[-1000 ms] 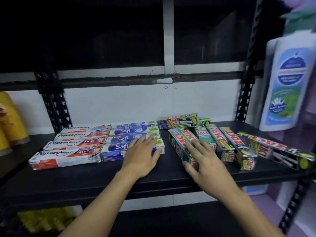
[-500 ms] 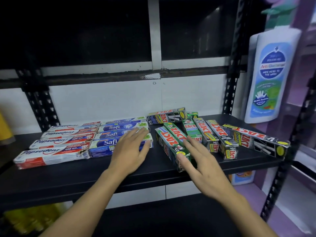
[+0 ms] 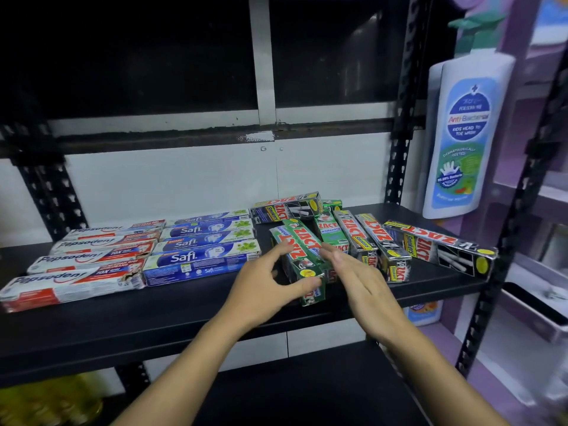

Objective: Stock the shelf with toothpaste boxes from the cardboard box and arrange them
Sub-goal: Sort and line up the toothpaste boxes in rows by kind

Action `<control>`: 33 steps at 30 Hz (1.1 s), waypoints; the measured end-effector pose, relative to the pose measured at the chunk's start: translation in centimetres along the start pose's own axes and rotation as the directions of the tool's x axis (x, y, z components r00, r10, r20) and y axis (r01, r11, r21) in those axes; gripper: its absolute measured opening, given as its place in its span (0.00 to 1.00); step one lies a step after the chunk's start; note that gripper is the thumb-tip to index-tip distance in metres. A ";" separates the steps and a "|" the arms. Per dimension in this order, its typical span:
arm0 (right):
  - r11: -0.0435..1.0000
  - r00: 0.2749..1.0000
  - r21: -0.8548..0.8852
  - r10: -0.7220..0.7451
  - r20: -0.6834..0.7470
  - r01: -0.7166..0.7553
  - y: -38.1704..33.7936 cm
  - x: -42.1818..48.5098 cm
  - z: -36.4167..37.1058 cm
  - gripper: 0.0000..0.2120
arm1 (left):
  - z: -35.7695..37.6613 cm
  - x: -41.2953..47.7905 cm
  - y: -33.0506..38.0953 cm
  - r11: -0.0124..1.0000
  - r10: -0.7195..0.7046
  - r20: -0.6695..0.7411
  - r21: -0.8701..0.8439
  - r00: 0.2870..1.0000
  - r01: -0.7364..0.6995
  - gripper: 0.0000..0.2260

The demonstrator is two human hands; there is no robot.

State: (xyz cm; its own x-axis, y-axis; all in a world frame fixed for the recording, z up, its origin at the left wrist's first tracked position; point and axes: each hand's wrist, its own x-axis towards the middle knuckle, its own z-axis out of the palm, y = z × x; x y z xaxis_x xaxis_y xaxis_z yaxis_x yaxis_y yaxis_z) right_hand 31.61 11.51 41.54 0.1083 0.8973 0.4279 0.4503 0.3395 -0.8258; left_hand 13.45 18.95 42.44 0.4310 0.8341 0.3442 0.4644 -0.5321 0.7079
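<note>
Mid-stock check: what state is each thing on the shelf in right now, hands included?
Green Zact toothpaste boxes: flat, angled, not lined up.
Left hand: grips the nearest green box's front end.
Right hand: open, straight fingers against the green boxes.
Black-and-silver Zact Smokers boxes: flat, fanned askew.
Blue Safi boxes: flat, tidy row.
White-and-red Pepsodent boxes: flat, tidy row.
White pump bottle: upright.
</note>
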 end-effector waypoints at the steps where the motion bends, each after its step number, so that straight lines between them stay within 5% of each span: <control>1: 0.999 1.000 -0.051 -0.015 -0.022 0.013 -0.2 0.3 -0.1 0.25 | -0.1 0.2 -0.2 1.000 -0.002 0.008 -0.007 1.000 0.002 0.34; 6: 0.938 0.989 -0.319 -0.145 -0.001 0.137 -1.2 2.1 -0.5 0.20 | -0.4 1.4 -1.0 0.996 -0.046 0.034 -0.072 0.998 0.048 0.35; 10: 0.912 0.992 -0.398 -0.060 0.108 0.099 0.4 2.6 -0.2 0.18 | 0.2 1.5 -1.1 0.999 -0.016 0.029 -0.042 0.999 0.017 0.38; 17: 0.889 0.991 -0.448 -0.129 -0.046 0.095 1.7 1.5 0.9 0.21 | 0.9 0.6 -0.8 0.994 0.073 -0.051 0.089 0.996 -0.068 0.44; 21: 0.893 0.986 -0.443 -0.136 -0.097 0.079 1.0 1.7 1.0 0.22 | 1.0 0.6 -0.8 0.999 0.052 -0.059 0.016 0.997 -0.051 0.45; 28: 0.930 0.962 -0.365 -0.142 -0.233 0.049 0.3 2.4 -0.7 0.20 | 0.8 0.9 -0.6 1.000 0.026 -0.144 0.012 0.989 -0.025 0.27; 33: 0.934 0.962 -0.350 -0.153 -0.228 0.065 0.4 2.7 -1.4 0.21 | -0.1 1.9 -0.9 0.998 0.023 -0.169 -0.056 0.985 -0.033 0.25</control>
State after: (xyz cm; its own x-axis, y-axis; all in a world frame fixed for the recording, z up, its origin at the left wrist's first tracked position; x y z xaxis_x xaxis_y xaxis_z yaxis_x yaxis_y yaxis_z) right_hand 33.33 13.70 42.89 0.2372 0.7470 0.6211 0.7380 0.2772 -0.6152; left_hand 13.76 21.04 42.48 0.3039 0.8345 0.4597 0.4058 -0.5499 0.7300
